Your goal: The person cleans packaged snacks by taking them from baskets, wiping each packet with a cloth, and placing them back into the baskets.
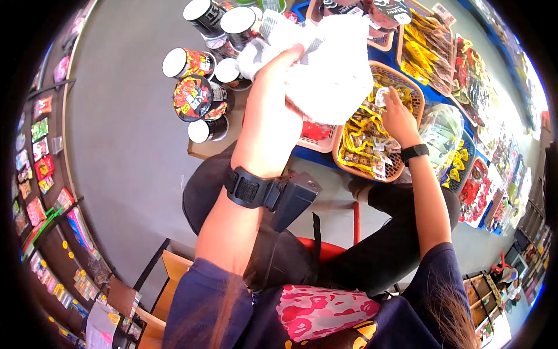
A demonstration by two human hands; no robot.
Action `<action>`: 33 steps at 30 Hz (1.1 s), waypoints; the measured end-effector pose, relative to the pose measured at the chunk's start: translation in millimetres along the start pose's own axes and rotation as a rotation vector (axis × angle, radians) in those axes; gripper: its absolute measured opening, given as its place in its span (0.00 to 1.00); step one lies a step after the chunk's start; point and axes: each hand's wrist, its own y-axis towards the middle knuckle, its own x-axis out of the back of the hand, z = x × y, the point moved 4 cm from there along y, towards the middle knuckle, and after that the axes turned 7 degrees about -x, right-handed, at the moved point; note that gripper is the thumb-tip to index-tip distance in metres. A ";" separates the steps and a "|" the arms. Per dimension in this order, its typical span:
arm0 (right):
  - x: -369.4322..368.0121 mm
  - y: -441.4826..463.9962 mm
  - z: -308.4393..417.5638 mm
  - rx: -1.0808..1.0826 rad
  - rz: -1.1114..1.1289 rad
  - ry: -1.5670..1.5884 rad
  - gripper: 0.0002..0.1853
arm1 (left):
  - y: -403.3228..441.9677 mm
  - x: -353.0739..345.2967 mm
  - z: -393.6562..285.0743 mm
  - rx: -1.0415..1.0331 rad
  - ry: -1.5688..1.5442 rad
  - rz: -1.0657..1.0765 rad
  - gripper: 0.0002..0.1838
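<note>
A crumpled white cloth (332,67) with grey stripes is bunched in my left hand (274,87), raised near the top of the view. Its fingertips are hidden in the folds. Lower to the right, my right hand (400,119) reaches over the right side of a tan plastic basket (363,170), fingers stretched out and slightly apart. Small yellow-and-clear snack packets (361,136) fill this basket. The right fingertips are at the packets; whether they press on them I cannot tell. I see nothing held in that hand.
Several instant noodle cups (193,98) stand and lie at the upper left. A basket of yellow snack packs (421,49) sits behind. To the right are a clear plastic bag (440,134) and a basket of red packets (475,189). Shelves of goods (43,168) line the far left.
</note>
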 end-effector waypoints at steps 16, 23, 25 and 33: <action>43.9 7.7 -50.0 0.006 -0.306 0.437 0.12 | 9.4 -34.8 -2.4 -0.002 -0.567 -0.056 0.21; 116.9 -69.4 -54.7 -0.269 -0.292 1.639 0.18 | 15.9 -61.6 5.1 0.373 -0.919 -0.063 0.23; 127.4 -88.3 -71.6 -0.258 -0.310 1.837 0.17 | 9.9 -72.1 5.8 0.405 -0.743 -0.089 0.22; 161.2 -130.8 -76.2 0.049 -0.147 2.412 0.11 | -16.6 -129.7 41.0 0.604 -0.522 0.036 0.26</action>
